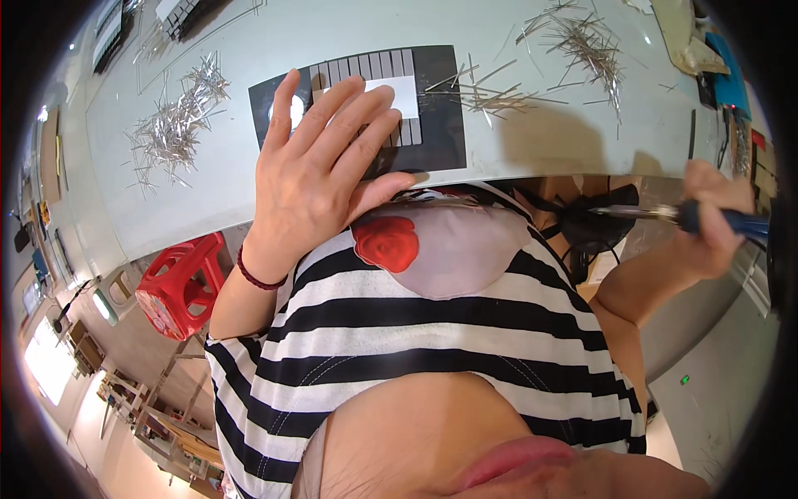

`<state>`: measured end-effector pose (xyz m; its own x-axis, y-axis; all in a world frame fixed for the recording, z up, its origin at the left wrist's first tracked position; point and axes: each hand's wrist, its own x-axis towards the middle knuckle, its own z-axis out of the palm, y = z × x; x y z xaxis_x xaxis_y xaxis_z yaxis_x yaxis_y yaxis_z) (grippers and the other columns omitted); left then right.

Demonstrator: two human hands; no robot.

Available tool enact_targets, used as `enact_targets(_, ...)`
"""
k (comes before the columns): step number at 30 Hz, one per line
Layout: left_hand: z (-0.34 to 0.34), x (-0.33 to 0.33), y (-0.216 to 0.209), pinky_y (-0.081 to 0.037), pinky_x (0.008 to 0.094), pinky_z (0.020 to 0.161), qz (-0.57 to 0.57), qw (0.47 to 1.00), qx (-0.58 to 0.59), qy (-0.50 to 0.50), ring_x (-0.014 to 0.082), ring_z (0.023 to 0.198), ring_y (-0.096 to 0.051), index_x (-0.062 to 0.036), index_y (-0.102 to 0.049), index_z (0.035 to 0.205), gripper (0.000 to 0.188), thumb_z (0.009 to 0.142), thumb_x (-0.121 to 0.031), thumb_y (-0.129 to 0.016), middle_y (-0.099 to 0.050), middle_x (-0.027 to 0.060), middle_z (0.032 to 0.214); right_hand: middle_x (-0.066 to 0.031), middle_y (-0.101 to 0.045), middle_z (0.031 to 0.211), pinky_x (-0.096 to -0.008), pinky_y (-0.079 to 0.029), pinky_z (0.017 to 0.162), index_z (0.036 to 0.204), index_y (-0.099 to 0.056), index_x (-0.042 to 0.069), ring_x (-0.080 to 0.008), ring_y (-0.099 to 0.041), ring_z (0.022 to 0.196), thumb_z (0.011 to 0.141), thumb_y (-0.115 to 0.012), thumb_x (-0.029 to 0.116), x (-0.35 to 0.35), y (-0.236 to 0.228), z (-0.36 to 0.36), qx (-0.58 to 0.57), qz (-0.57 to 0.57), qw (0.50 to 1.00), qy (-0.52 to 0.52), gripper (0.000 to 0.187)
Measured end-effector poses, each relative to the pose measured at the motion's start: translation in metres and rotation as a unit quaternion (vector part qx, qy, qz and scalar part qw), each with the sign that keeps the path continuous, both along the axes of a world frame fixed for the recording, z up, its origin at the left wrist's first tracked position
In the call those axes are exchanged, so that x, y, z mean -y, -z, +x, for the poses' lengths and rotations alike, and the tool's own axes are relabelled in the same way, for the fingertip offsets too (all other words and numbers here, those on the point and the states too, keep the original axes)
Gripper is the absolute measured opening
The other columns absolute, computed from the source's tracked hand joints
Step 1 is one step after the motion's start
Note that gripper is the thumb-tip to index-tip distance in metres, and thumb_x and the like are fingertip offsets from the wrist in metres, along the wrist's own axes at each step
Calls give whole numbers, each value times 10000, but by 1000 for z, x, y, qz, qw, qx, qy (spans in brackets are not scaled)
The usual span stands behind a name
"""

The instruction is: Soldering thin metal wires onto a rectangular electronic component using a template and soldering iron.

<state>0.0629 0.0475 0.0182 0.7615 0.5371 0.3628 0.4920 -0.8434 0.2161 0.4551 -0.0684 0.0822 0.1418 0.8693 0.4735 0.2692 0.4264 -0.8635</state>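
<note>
My left hand (pixel 320 166) lies palm down with fingers spread over a black rectangular board (pixel 445 125) near the table's front edge. On the board sit rows of narrow grey strips (pixel 382 64), with a white strip (pixel 405 97) across them, partly hidden under my fingers. My right hand (pixel 719 220), off to the right in front of the table, is closed around the dark blue handle of a soldering iron (pixel 652 213). Its metal shaft points left, away from the board.
Loose piles of thin metal wires lie left (pixel 179 121) and right (pixel 590 54) of the board, some reaching its right edge. More dark strip stacks (pixel 179 18) stand at the far left. A red plastic stool (pixel 179 287) is below the table at left. A blue object (pixel 727 75) stands far right.
</note>
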Motion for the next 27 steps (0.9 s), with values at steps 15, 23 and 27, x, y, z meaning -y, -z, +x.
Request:
enact_targets(15, 6, -1, -9, -343, 567, 1127, -5, 999, -34, 0, 293, 1199, -629, -57, -715, 1137, 480, 837, -429, -747, -697, 68, 1228, -115, -642, 820, -255, -417, 600, 1041, -638, 0, -179, -556, 681, 871, -650, -68, -35, 30, 4, 88, 94, 990, 53, 184)
enact_targets(23, -1, -6, 5, -312, 561, 1169, -3, 999, -39, 13, 284, 1242, -608, -94, -701, 1230, 491, 864, -419, -735, -678, 55, 1286, -17, -510, 726, -229, -324, 651, 775, -570, 5, -125, -442, 619, 916, -509, 37, -20, 31, 0, 30, -135, 970, 201, 157)
enact_targets(27, -3, -4, 8, -304, 567, 1171, 0, 999, -32, 16, 286, 1251, -599, -94, -695, 1236, 453, 890, -386, -728, -667, 57, 1304, -10, -525, 729, -226, -313, 632, 726, -559, -2, -108, -435, 652, 917, -523, 87, 7, 25, 27, -61, 1, 996, 58, 213)
